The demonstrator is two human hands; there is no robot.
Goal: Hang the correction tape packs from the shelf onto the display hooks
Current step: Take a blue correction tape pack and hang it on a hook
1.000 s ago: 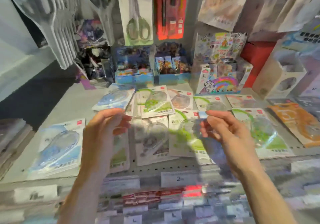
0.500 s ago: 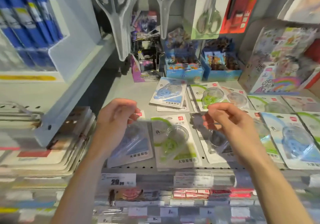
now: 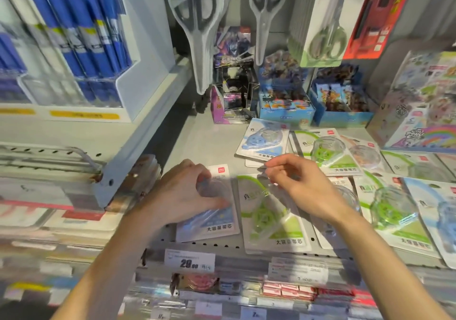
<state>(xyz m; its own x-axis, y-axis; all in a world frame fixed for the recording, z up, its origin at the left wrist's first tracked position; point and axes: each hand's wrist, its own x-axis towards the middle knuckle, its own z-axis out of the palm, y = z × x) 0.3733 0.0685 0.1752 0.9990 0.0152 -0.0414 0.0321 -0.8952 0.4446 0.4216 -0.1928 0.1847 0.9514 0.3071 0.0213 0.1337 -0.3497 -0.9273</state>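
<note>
The left hand [image 3: 187, 196] curls its fingers over the blue correction tape pack [image 3: 209, 218] flat beneath them on the shelf [image 3: 197, 141], apparently picking up; the right hand [image 3: 298, 186] pinches something unclear above the green pack [image 3: 271, 218]; lifting toward a hook seemingly comes next.

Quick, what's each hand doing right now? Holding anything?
Left hand: fingers curled onto a blue correction tape pack lying on the shelf, gripping it.
Right hand: fingers pinched together; whether anything is between them cannot be told.
</note>
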